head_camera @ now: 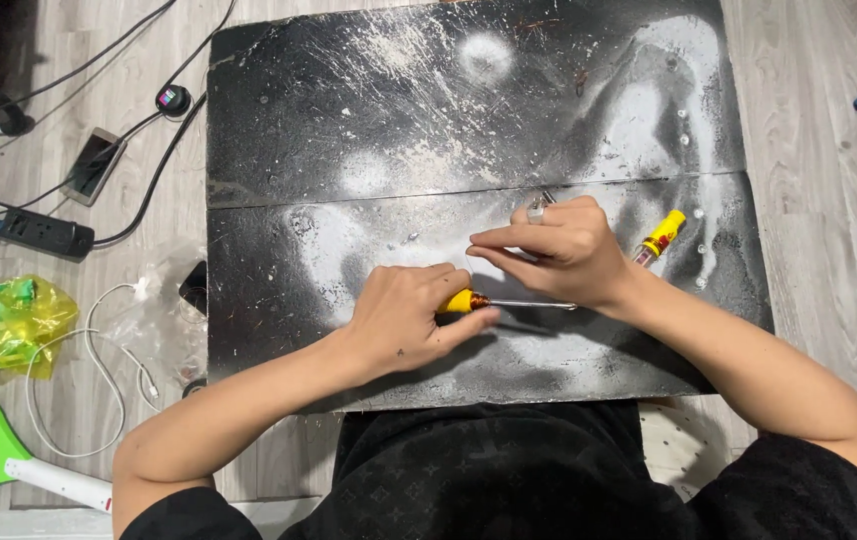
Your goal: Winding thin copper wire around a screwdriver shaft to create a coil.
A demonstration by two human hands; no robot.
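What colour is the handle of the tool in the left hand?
Yellow-orange, seen in the head view: the tool handle shows under the left hand.

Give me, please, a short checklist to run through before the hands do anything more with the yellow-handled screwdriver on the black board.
1. Left hand grips the yellow-handled screwdriver by its handle: ok.
2. Right hand sits over the thin metal shaft, fingertips pinched together: ok.
3. What the right fingertips pinch: cannot tell, it is too small or hidden.
4. Where the screwdriver's tip rests: cannot tell, the right hand covers it.
5. Black, white-dusted board lies flat on the pale wood floor: ok.
6. Small yellow-and-red tube lies on the board just beyond the right wrist, close enough to be knocked: not ok.
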